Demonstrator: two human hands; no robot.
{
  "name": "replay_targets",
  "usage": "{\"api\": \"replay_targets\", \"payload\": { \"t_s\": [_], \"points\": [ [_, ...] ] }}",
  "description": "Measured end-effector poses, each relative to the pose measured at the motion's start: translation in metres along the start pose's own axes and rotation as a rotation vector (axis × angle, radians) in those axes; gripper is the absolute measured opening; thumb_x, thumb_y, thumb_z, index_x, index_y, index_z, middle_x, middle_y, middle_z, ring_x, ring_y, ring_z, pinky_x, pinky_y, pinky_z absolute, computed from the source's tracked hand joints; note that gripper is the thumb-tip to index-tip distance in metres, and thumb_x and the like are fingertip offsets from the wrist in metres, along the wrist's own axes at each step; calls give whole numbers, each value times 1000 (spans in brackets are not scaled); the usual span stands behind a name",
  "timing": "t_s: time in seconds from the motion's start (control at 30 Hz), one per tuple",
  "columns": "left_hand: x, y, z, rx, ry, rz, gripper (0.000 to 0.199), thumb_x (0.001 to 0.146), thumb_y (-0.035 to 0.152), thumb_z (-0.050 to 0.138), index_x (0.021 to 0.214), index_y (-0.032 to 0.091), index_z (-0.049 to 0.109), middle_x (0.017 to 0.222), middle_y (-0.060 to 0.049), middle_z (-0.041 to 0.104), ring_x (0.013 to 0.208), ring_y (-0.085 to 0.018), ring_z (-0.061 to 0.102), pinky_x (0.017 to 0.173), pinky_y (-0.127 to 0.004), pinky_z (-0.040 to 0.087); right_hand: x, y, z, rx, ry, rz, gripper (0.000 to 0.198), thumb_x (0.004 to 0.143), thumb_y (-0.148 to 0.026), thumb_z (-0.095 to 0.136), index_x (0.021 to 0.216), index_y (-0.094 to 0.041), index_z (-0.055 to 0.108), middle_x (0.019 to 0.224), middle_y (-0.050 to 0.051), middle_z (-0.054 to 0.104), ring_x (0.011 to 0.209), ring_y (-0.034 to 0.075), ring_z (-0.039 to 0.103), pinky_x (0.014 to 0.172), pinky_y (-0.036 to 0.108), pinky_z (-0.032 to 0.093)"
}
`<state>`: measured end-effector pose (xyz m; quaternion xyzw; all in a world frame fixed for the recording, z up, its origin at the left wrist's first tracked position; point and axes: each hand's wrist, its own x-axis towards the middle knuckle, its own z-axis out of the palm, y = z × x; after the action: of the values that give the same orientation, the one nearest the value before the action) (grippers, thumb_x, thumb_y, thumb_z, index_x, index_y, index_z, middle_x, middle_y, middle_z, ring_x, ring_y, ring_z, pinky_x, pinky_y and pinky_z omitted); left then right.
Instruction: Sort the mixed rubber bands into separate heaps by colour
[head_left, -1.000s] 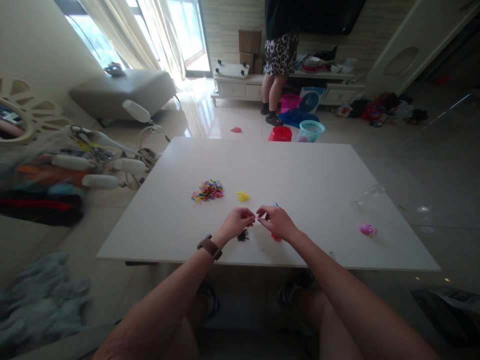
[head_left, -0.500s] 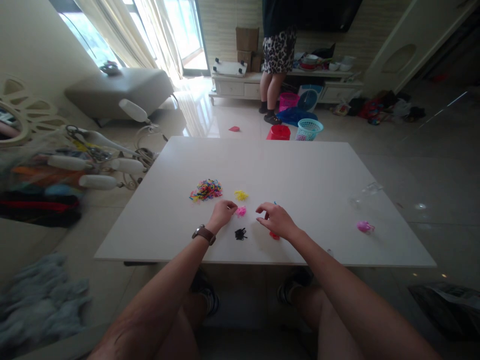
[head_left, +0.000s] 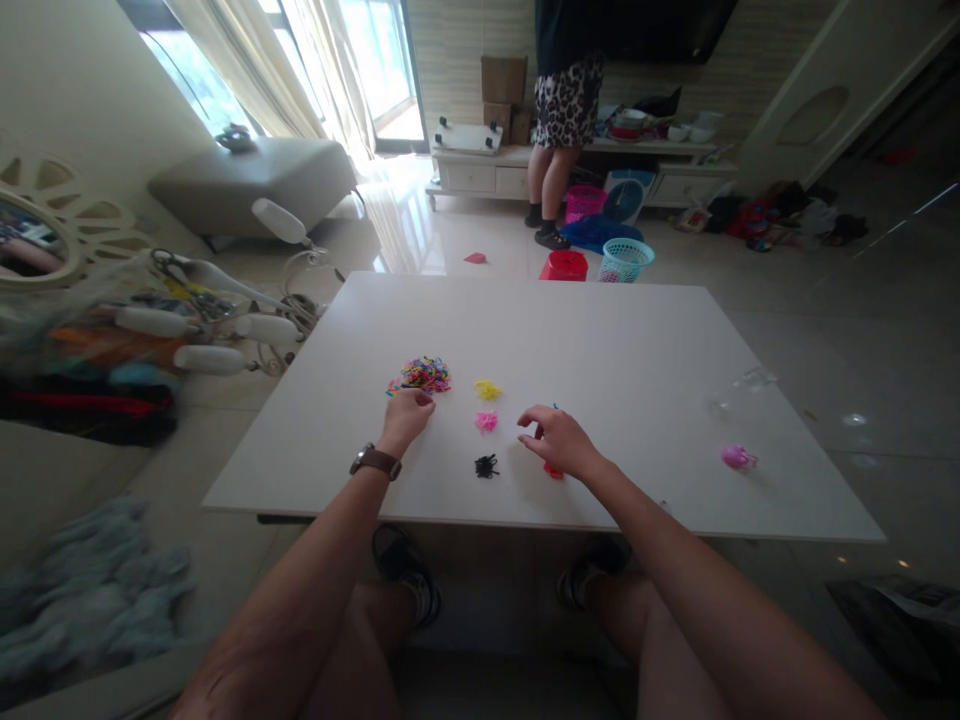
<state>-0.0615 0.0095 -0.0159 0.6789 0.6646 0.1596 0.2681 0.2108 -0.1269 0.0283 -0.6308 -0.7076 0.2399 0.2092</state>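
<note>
My left hand (head_left: 407, 417), with a watch (head_left: 375, 461) on its wrist, is at the near edge of a mixed-colour pile of what look like small rubber bands (head_left: 427, 374). Its fingers are curled down and closed; what is between them is hidden. To its right lie a yellow heap (head_left: 487, 390), a pink heap (head_left: 486, 421) and a black heap (head_left: 486, 466) of the same bands. My right hand (head_left: 556, 438) hovers with thumb and fingers apart, holding nothing visible. Below it a red heap (head_left: 553, 470) is partly covered, and a blue bit (head_left: 556, 406) peeks out behind.
The white table (head_left: 630, 340) carries a pink-purple bundle (head_left: 739, 457) and a clear plastic item (head_left: 752, 380) on its right. Beyond the far edge stand a red stool (head_left: 564, 265) and a light-blue basket (head_left: 625, 258). Another person (head_left: 562, 110) stands by the TV cabinet.
My left hand has moved left and away from the pink heap to the mixed pile. My right hand keeps its place and pose. The whole view has shifted slightly.
</note>
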Motion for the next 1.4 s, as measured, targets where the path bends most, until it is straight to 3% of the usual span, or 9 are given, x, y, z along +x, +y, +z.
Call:
{"api": "replay_targets", "payload": {
  "t_s": [0.17, 0.37, 0.7, 0.97, 1.2, 1.3, 1.4],
  "points": [
    [11, -34, -19, 2, 116, -159, 27, 77, 29, 69, 98, 14, 74, 92, -11, 76, 85, -23, 70, 75, -28, 49, 0, 0, -1, -6, 1, -3, 11, 83, -21, 66, 93, -21, 67, 101, 1, 70, 67, 11, 61, 72, 27, 44],
    [18, -45, -6, 33, 198, -112, 42, 78, 31, 68, 117, 14, 70, 100, -13, 75, 91, -26, 69, 78, -30, 48, 0, 1, 0, 0, -10, -5, 11, 83, -21, 66, 94, -21, 67, 102, 1, 70, 66, 10, 61, 71, 27, 44],
    [22, -52, -10, 78, 196, -152, 25, 80, 32, 66, 95, 14, 77, 102, -16, 75, 98, -29, 69, 84, -32, 49, 1, 2, 1, -12, -18, 5, 11, 83, -20, 66, 93, -22, 67, 102, 1, 70, 66, 11, 62, 71, 27, 45],
    [22, -52, -16, -41, 202, -179, 24, 80, 25, 66, 98, 14, 77, 95, -12, 77, 87, -23, 71, 78, -28, 50, 0, 1, -1, -13, -27, 7, 11, 83, -20, 65, 94, -22, 67, 102, 1, 70, 66, 10, 61, 71, 26, 45],
    [25, -52, -17, -136, 238, -207, 27, 81, 23, 64, 102, 12, 76, 97, -13, 77, 88, -22, 71, 78, -27, 50, 0, 1, -1, -18, -26, 0, 11, 84, -20, 65, 94, -22, 67, 101, 1, 70, 66, 10, 61, 72, 27, 45],
    [26, -52, -15, -247, 251, -223, 24, 78, 24, 65, 97, 11, 75, 93, -13, 76, 86, -22, 70, 76, -27, 51, 0, 1, 0, -14, -25, 3, 11, 84, -21, 65, 94, -22, 67, 102, 1, 70, 66, 11, 61, 72, 27, 45],
    [26, -43, -13, -512, 235, -241, 21, 75, 24, 67, 90, 10, 72, 84, -10, 75, 78, -19, 69, 70, -27, 51, 1, 2, 1, -13, -21, -1, 11, 84, -21, 65, 94, -22, 67, 101, 2, 70, 66, 11, 61, 72, 27, 45]
  ]
}}
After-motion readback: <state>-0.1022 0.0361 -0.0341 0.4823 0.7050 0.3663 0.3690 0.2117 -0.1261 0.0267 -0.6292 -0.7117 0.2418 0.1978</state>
